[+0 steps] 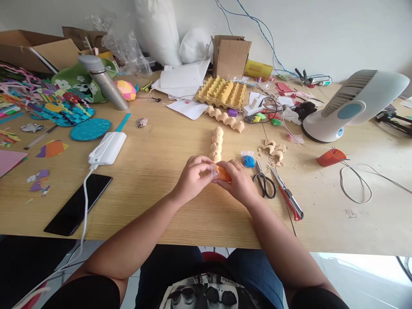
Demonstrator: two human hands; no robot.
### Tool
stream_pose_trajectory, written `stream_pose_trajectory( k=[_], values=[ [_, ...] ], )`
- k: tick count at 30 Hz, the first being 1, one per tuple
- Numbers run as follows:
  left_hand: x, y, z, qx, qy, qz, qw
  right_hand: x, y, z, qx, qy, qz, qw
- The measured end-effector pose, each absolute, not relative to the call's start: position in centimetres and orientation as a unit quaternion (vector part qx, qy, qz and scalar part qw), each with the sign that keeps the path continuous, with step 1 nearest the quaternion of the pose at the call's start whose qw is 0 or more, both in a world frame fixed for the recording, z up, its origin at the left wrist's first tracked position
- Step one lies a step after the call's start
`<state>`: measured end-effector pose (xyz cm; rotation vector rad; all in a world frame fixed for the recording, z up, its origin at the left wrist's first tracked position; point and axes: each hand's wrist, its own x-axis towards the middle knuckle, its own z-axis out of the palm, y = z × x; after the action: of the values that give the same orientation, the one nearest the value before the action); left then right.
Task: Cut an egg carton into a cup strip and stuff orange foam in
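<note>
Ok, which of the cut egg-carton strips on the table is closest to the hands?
The upright-running strip of tan egg-carton cups, ending just above the left hand and right hand. The other strip lies farther back, beside the full yellow egg tray.

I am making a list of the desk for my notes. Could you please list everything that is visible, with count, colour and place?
orange packet: 1, orange in clear wrap, between both hands
egg-carton strip: 1, beige, just beyond the hands
egg tray: 1, yellow, far centre
blue packet: 1, blue, right of the strip
scissors: 1, black handles, right of the hands
utility knife: 1, red, right of the scissors
cup: 1, orange, tipped over, right
fan: 1, white, far right
phone: 1, black, near left
power bank: 1, white, left
bottle: 1, grey, far left
table: 1, light wood
left hand: on the packet
right hand: on the packet
</note>
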<state>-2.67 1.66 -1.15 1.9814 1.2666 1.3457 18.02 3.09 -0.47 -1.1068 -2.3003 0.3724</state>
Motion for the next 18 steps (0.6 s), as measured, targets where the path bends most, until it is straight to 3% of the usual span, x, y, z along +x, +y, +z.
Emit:
stream_pose_trajectory(
  k=[7,14,18],
  values=[
    [-3.4,2.4,-1.8,0.553,0.514,0.587,0.29,18.6,3.6,0.0,-0.555,-0.772,0.132,0.282],
    [-3.2,2.8,-1.7,0.428,0.517,0.618,0.41,20.3,4.1,-0.9,-0.658,-0.745,0.015,0.108],
    [-2.8,2.6,-1.2,0.399,0.522,0.618,0.432,19.9,3.7,-0.9,-0.654,-0.743,-0.027,0.141]
  ],
)
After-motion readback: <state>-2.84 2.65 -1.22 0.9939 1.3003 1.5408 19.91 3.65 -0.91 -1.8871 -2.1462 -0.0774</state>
